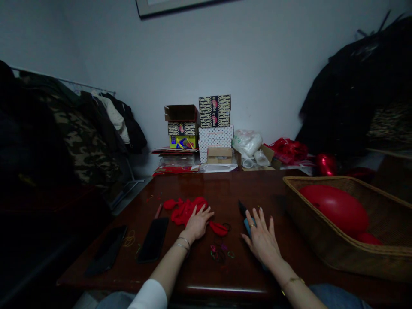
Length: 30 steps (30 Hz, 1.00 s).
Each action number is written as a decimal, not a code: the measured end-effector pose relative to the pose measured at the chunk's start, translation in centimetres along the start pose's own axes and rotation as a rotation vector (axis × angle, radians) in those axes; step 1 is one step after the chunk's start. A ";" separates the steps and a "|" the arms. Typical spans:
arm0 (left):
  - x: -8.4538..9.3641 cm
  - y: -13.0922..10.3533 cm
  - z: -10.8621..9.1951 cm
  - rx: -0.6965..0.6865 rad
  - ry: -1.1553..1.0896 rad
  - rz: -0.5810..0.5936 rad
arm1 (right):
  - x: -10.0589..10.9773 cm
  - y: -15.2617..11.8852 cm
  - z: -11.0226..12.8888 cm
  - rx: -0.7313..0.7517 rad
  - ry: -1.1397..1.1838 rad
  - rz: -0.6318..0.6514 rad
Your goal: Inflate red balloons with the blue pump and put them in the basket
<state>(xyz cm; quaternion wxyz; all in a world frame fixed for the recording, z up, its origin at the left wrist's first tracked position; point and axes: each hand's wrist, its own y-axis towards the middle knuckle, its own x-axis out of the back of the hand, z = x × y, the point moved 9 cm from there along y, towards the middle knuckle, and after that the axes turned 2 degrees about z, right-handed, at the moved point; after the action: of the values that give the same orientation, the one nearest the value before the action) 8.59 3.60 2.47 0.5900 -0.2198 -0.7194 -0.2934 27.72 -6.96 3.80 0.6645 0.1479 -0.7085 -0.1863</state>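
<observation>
My left hand (198, 222) lies with fingers spread on the near right part of a heap of red balloons (184, 213), touching them. Beside it, one red balloon end sticks out to the right, near a dark band. My right hand (263, 240) rests with fingers apart over a tool with a blue handle (247, 227) and a dark pointed tip. The palm hides most of that tool, and I see no finger wrapped round it. Small coloured rubber bands (221, 253) lie on the table between my two hands.
On the brown table (225, 189) are two dark phones (153, 239) and yellow bands (129, 238) at left. A wicker basket (328, 251) holding a large red balloon (337, 210) stands at right. Stacked boxes (215, 111) are behind the table; clothes hang at both sides.
</observation>
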 end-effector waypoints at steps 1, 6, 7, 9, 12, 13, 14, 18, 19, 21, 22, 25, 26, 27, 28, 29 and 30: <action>-0.3 0.2 0.0 -0.017 0.012 0.026 | 0.0 0.0 0.0 0.000 0.005 -0.003; -1.3 0.9 -0.5 -0.070 0.018 0.087 | 0.0 0.0 -0.1 -0.012 0.009 0.009; -1.3 0.9 -0.6 -0.068 0.017 0.083 | -0.1 -0.1 -0.2 -0.019 0.003 0.019; -1.2 1.0 -0.6 -0.056 0.023 0.070 | -0.3 -0.1 -0.3 -0.036 -0.009 0.048; -1.0 0.9 -0.7 -0.051 0.037 0.068 | -0.9 -0.3 -0.6 -0.069 -0.024 0.116; -1.0 0.8 -0.9 -0.059 0.039 0.068 | -1.2 -0.4 -0.7 -0.081 -0.031 0.146; -0.8 0.7 -1.0 -0.068 0.039 0.067 | -1.5 -0.5 -0.8 -0.092 -0.040 0.178; -0.4 0.6 -1.6 -0.099 0.030 0.063 | -2.2 -0.8 -1.0 -0.116 -0.069 0.272; -0.3 0.6 -1.7 -0.101 0.033 0.067 | -2.3 -0.8 -1.0 -0.117 -0.070 0.283; -0.2 0.5 -1.9 -0.106 0.040 0.070 | -2.3 -0.8 -1.1 -0.121 -0.066 0.294; -0.1 0.5 -2.0 -0.108 0.043 0.069 | -2.4 -0.8 -1.1 -0.124 -0.064 0.298; 0.2 0.6 -2.3 -0.119 0.042 0.070 | -2.7 -0.9 -1.3 -0.133 -0.061 0.310; 0.2 0.6 -2.4 -0.123 0.042 0.069 | -2.8 -1.0 -1.3 -0.139 -0.061 0.314; 0.2 0.6 -2.4 -0.123 0.040 0.067 | -2.9 -1.0 -1.4 -0.146 -0.060 0.318; 0.3 0.6 -2.4 -0.122 0.037 0.063 | -3.0 -1.1 -1.5 -0.154 -0.059 0.323; 0.3 0.6 -2.4 -0.117 0.032 0.059 | -3.0 -1.2 -1.6 -0.163 -0.058 0.327; 0.3 0.6 -2.4 -0.111 0.027 0.057 | -3.1 -1.3 -1.6 -0.171 -0.057 0.330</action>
<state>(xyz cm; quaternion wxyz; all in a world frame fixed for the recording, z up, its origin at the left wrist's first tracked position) 10.62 2.39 3.16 0.5946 -0.2686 -0.6875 -0.3187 29.52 -6.77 0.55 0.6758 -0.0326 -0.7233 -0.1382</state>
